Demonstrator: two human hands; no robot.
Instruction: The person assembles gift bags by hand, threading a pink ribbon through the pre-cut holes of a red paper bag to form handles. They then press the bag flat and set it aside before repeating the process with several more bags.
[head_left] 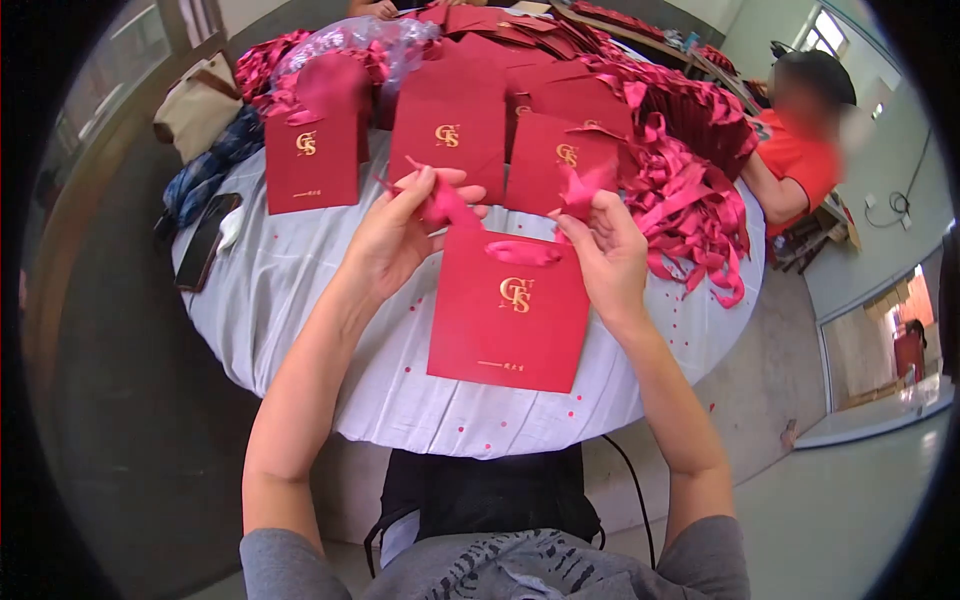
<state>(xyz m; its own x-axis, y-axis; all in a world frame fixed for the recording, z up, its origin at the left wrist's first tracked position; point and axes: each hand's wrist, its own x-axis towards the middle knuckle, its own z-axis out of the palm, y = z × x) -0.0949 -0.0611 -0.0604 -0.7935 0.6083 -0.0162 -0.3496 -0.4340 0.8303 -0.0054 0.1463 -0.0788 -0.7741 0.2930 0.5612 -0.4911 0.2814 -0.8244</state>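
The bag (510,320) lay flat at the table's (300,290) near edge, its mouth farthest from the person. The left hand (395,235) and right hand (608,255), equally near, each pinched the ribbon (522,252).

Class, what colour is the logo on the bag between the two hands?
The logo is gold, on a red paper bag; head view shows it best.
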